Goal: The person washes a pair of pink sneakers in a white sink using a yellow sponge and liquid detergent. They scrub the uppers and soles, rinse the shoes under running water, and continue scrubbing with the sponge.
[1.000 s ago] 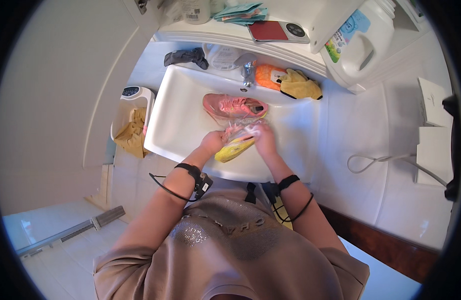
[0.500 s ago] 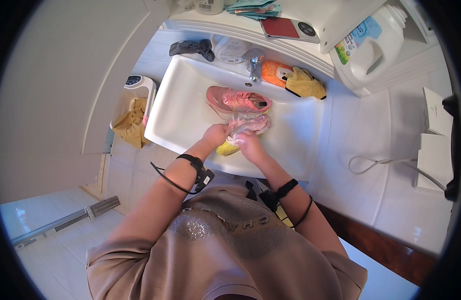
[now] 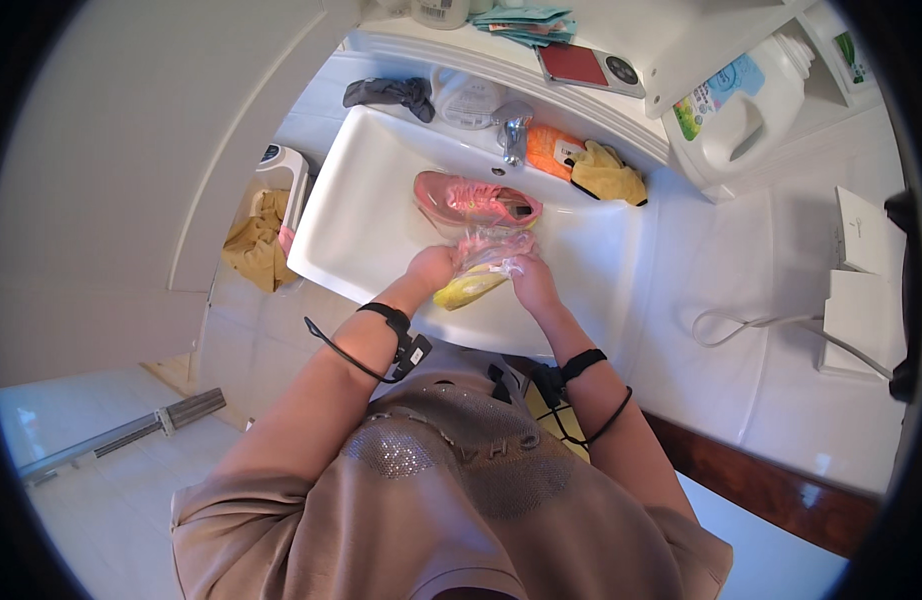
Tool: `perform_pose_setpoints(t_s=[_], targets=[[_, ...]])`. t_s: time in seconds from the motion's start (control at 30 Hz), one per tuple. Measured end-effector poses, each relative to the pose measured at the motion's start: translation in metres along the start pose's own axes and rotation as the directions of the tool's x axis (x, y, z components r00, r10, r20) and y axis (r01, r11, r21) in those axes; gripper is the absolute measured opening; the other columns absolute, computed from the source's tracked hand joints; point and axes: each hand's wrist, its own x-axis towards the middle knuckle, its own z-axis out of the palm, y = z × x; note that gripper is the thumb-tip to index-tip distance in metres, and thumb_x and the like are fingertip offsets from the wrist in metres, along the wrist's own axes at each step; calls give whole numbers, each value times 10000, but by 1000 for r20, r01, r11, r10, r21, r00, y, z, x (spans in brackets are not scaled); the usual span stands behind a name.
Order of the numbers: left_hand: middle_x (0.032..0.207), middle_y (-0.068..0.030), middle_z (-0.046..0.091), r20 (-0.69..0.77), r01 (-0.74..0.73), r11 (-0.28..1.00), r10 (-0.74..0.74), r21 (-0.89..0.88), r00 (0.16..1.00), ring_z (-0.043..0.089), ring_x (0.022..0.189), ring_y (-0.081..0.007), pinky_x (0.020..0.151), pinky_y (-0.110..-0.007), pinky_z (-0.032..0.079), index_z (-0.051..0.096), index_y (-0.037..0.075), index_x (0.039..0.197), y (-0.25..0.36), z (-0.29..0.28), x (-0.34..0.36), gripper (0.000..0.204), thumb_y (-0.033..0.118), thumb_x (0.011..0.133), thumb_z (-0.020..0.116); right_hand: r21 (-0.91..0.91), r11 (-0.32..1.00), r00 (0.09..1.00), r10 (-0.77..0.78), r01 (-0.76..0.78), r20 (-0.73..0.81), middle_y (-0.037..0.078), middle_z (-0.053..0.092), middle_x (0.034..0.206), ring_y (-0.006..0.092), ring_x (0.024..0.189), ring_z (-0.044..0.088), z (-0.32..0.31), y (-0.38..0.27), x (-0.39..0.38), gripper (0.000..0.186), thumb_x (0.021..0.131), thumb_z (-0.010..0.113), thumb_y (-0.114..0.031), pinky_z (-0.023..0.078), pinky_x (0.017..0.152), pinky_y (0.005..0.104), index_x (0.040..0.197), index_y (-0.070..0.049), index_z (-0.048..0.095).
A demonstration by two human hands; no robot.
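Note:
A pink sneaker with a yellow sole is tilted on its side low in the white sink, with crinkled clear plastic film around it. My left hand is closed on the shoe's left end. At the other end, my right hand pinches the film, its fingertips partly hidden by it. Just beyond lies the matching pink sneaker, laces up, with a glossy look as if covered in film too.
A chrome faucet rises behind the shoes. Along the back rim are a dark grey cloth, a white bottle, an orange package and yellow gloves or cloths. A large white jug stands at right, beneath a shelf holding a phone.
My right hand has moved right and slightly up, from the middle of the shoe to its right end, drawing the film with it. My left hand stays about where it was.

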Motion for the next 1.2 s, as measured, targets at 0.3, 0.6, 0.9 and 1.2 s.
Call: perform_pose_setpoints(t_s=[0.3,0.6,0.9,1.2], targets=[[921,-219,690,-34,2,999,-4,-44,999,635,882,-429,803,-479,502,728,88,956,-6,3,4,575,564,983,406,14,997,997,-71,71,7,193,650,942,392,921,610,7,-3,-8,154,814,602,-35,498,867,451,955,5,650],[916,-211,693,-44,6,992,-11,-123,999,644,890,-409,814,-461,500,735,94,949,-14,7,5,570,562,984,412,87,968,970,-239,235,38,198,674,947,380,918,645,-1,5,-14,156,816,614,-4,518,850,447,955,-6,686],[868,-215,691,-56,-12,986,3,-165,998,644,847,-408,782,-452,501,740,108,938,-18,10,7,601,603,978,402,95,953,953,-296,289,67,193,664,926,391,909,634,9,-14,-12,195,780,604,13,512,839,464,952,3,693],[893,-214,691,-61,-20,994,13,-108,998,638,854,-412,797,-459,494,728,88,931,-7,6,0,621,602,986,385,-161,982,961,47,-94,-274,223,654,994,413,963,617,-7,36,3,212,764,637,31,502,878,463,974,17,664]])
